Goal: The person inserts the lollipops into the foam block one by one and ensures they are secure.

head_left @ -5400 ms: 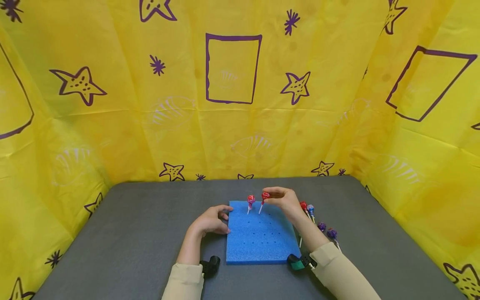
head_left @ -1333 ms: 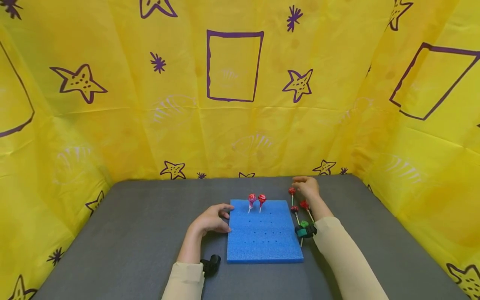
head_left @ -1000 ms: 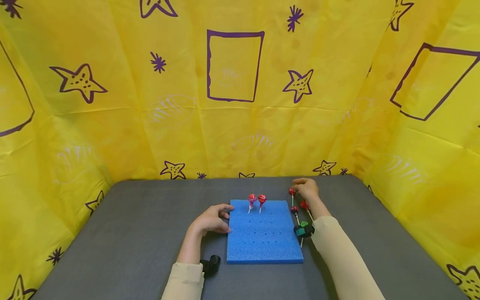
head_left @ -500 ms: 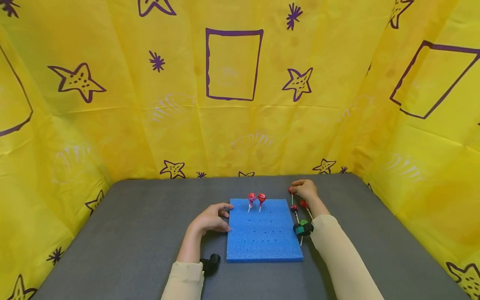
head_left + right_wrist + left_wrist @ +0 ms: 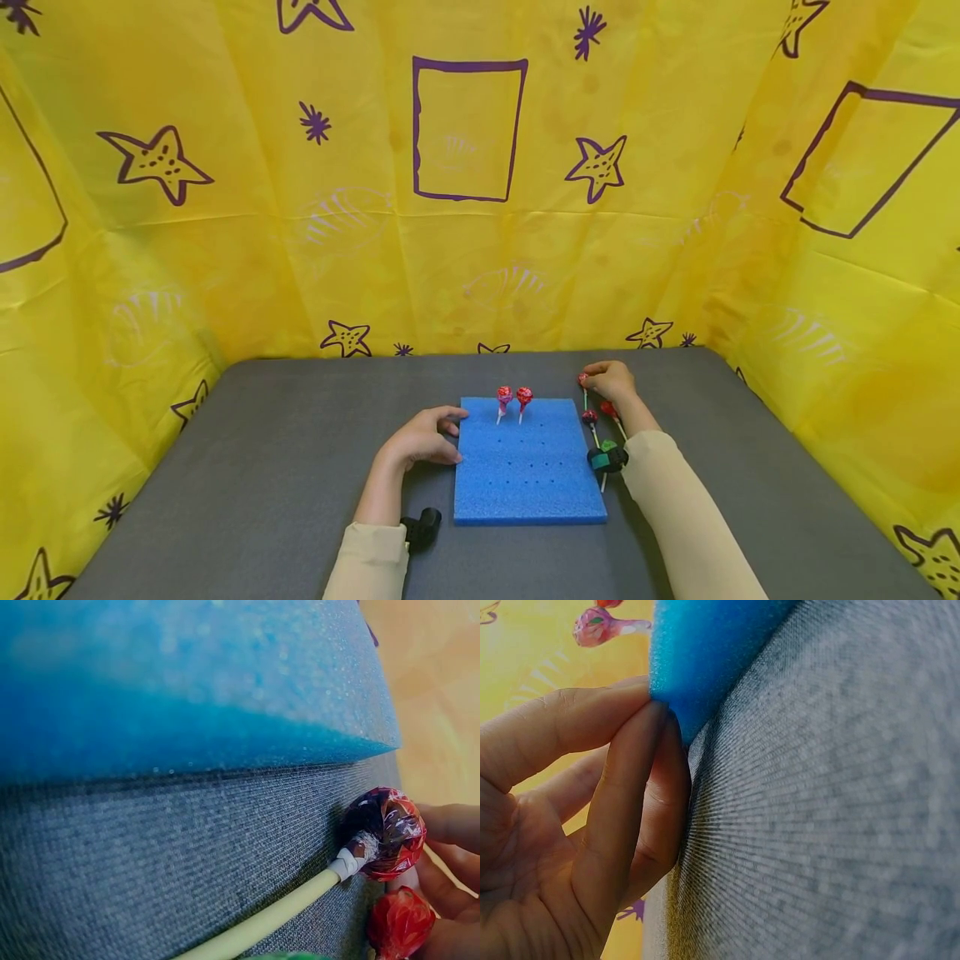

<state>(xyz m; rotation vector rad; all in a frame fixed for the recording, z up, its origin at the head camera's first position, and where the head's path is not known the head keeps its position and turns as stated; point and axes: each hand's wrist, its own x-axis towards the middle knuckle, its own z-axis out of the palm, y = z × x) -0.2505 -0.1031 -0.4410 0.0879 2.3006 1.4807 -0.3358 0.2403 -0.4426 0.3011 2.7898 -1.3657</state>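
Observation:
A blue foam board with rows of small holes lies on the table. Two red-wrapped lollipops, one pinkish and one red, stand upright at its far side. My left hand touches the board's left edge with its fingertips, the fingers bent loosely. Beyond the board's far right corner, my right hand pinches the head of a red lollipop between thumb and fingers; the right wrist view hides that grip. Just nearer lie a dark red lollipop and another red lollipop.
A green-wrapped lollipop lies partly hidden under the right wrist's camera strap. A grey cloth covers the table. Yellow curtains with purple drawings stand behind and at both sides.
The red lollipop once held over the board now stands in it beside the pinkish one. My right hand has moved right to another red lollipop; its fingers have closed in. The left hand stays put.

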